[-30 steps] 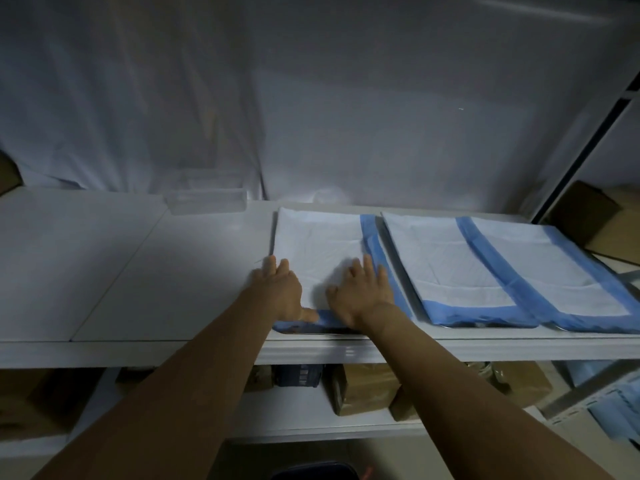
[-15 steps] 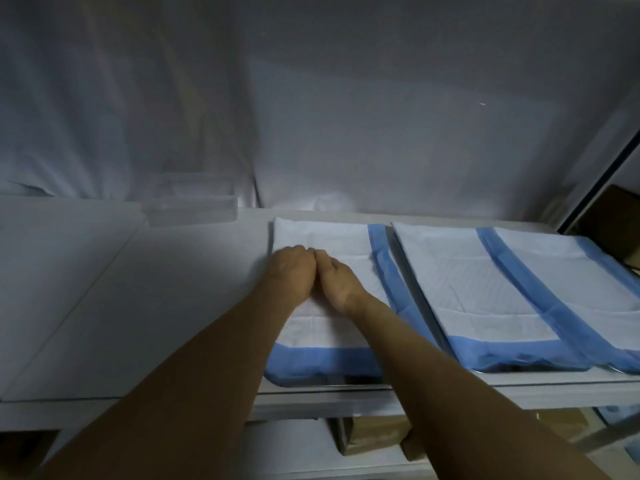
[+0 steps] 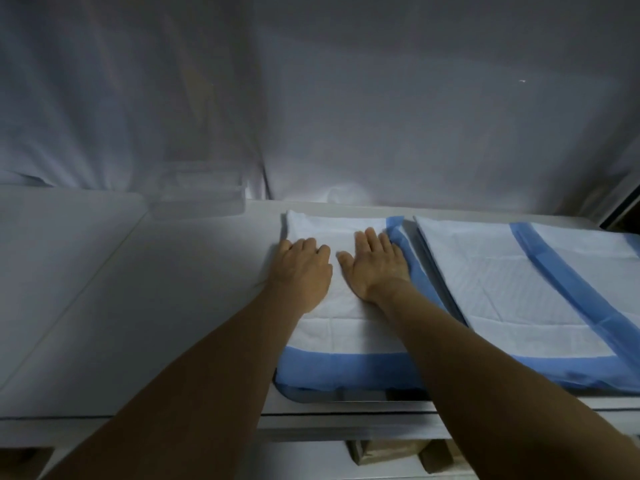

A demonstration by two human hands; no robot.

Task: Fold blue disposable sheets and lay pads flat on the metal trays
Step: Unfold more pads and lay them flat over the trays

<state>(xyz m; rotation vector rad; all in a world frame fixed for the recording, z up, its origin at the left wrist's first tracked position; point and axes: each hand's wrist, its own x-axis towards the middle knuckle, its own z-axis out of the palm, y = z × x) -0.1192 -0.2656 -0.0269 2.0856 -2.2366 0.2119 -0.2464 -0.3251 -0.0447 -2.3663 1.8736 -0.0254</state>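
Nearest the camera, a metal tray [image 3: 332, 396] is showing only its front rim beneath the overhanging blue border of a pad [image 3: 346, 327] that is covering it on the white shelf [image 3: 138, 306]. Both forearms are reaching over that border so the palms can bear down on the pad's white middle. The left hand [image 3: 303, 271] is lying flat near the pad's left edge, fingers loosely together and bent a little, gripping nothing. Just beside it, the right hand [image 3: 375, 268] is pressing with fingers extended and slightly spread, its outer edge touching the blue strip along the pad's right side. Judging by this, the person is smoothing the pad so it is sitting flat in its tray. To the right, a second pad [image 3: 502, 282] is lying flat; whether a tray is under it cannot be told. Farther back, a clear plastic box [image 3: 199, 195] is sitting against the white backdrop sheet [image 3: 346, 98]; its contents cannot be made out.
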